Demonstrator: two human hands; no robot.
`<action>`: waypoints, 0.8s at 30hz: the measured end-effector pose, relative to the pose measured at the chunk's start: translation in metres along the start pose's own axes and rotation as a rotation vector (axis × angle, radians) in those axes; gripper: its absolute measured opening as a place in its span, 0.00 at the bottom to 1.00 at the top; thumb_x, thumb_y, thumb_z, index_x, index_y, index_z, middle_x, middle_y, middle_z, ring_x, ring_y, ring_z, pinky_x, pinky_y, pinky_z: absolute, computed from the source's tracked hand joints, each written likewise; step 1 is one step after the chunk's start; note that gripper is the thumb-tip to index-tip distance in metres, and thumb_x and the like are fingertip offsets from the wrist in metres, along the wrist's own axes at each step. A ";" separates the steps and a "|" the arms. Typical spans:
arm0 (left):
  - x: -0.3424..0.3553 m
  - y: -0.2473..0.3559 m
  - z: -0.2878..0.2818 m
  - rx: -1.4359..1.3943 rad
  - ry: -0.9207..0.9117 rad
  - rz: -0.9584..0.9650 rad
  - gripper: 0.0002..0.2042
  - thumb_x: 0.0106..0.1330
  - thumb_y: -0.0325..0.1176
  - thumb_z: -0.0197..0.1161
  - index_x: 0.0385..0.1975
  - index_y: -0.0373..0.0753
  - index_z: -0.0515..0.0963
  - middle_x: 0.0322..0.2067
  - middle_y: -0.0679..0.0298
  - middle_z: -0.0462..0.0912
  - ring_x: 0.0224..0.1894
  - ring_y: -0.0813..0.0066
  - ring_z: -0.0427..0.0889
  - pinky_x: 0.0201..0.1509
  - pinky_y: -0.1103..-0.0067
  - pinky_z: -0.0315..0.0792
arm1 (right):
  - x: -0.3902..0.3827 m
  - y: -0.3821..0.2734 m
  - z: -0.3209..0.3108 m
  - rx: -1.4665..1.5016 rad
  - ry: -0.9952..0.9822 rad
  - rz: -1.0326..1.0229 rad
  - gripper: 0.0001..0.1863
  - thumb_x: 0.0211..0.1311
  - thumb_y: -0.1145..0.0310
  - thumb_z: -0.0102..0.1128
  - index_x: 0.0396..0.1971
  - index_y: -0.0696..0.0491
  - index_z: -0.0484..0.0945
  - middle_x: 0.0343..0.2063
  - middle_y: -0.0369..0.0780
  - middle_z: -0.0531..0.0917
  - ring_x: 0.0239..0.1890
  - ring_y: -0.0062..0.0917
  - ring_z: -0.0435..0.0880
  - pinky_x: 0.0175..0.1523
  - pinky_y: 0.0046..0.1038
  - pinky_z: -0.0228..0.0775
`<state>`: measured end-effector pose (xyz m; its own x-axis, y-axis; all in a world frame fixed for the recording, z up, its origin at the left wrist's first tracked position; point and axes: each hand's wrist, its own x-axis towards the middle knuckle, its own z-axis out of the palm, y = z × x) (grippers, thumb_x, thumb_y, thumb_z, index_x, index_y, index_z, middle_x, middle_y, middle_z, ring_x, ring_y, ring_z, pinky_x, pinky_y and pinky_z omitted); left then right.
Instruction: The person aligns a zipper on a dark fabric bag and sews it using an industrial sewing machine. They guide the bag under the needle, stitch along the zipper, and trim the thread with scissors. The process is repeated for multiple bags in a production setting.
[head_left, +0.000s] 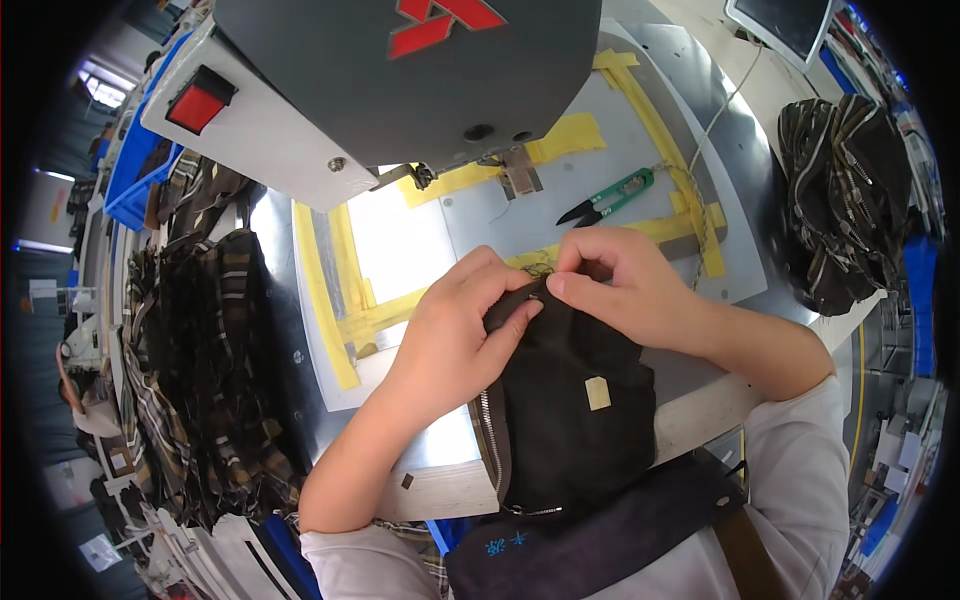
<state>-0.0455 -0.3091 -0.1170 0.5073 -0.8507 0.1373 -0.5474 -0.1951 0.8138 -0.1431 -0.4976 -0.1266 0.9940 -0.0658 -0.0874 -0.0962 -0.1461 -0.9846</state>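
A dark brown fabric piece (570, 420) with a metal zipper (490, 425) along its left side hangs over the table's near edge. A small cream tag (597, 393) lies on its face. My left hand (462, 320) pinches the fabric's top edge, the thumb on the near side. Close beside it, my right hand (625, 285) is closed, thumb and forefinger pressed together at the same edge near some loose threads. Whatever fine thread the right fingertips may hold is too small to make out. Green-handled thread snips (605, 200) lie just beyond my right hand, tied to a cord.
Ahead stands a dark grey and white sewing machine (400, 90) with a red switch (200, 98). Yellow tape (350, 330) frames the work plate. Dark and plaid garments (205, 370) are heaped at left; zippered dark pieces (845, 195) are stacked at right.
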 end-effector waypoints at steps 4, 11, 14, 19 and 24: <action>0.002 -0.004 0.000 0.035 0.001 0.014 0.07 0.60 0.25 0.64 0.36 0.31 0.76 0.31 0.56 0.73 0.30 0.58 0.75 0.35 0.73 0.69 | 0.003 0.002 -0.001 0.045 -0.051 0.089 0.07 0.65 0.70 0.60 0.30 0.57 0.74 0.26 0.30 0.74 0.29 0.10 0.70 0.33 0.17 0.64; 0.002 -0.005 -0.002 -0.323 -0.104 -0.256 0.09 0.60 0.21 0.57 0.41 0.34 0.71 0.32 0.64 0.74 0.35 0.77 0.73 0.42 0.80 0.69 | 0.006 0.011 0.002 0.060 -0.004 -0.015 0.10 0.62 0.67 0.61 0.29 0.59 0.75 0.22 0.34 0.76 0.26 0.14 0.71 0.32 0.22 0.65; 0.001 -0.004 -0.002 -0.427 -0.111 -0.299 0.10 0.60 0.21 0.56 0.41 0.35 0.71 0.32 0.67 0.73 0.37 0.82 0.71 0.43 0.82 0.68 | 0.005 0.014 0.002 0.198 -0.037 0.014 0.10 0.62 0.67 0.60 0.29 0.58 0.75 0.22 0.32 0.75 0.26 0.13 0.70 0.32 0.21 0.63; 0.002 -0.004 -0.005 -0.482 -0.131 -0.323 0.09 0.61 0.22 0.56 0.41 0.35 0.71 0.33 0.68 0.74 0.37 0.83 0.71 0.44 0.83 0.68 | 0.006 0.014 0.000 0.276 -0.086 0.156 0.09 0.63 0.67 0.60 0.28 0.56 0.75 0.22 0.29 0.74 0.27 0.10 0.68 0.31 0.19 0.60; 0.003 -0.004 -0.005 -0.508 -0.145 -0.369 0.06 0.65 0.25 0.59 0.39 0.35 0.72 0.33 0.69 0.75 0.38 0.84 0.71 0.45 0.83 0.67 | 0.006 0.016 0.001 0.361 -0.099 0.164 0.08 0.63 0.67 0.59 0.28 0.56 0.75 0.23 0.29 0.74 0.28 0.09 0.68 0.31 0.18 0.60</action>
<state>-0.0381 -0.3085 -0.1174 0.4873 -0.8363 -0.2513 0.0475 -0.2620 0.9639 -0.1384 -0.4990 -0.1429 0.9689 0.0385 -0.2446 -0.2471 0.2158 -0.9447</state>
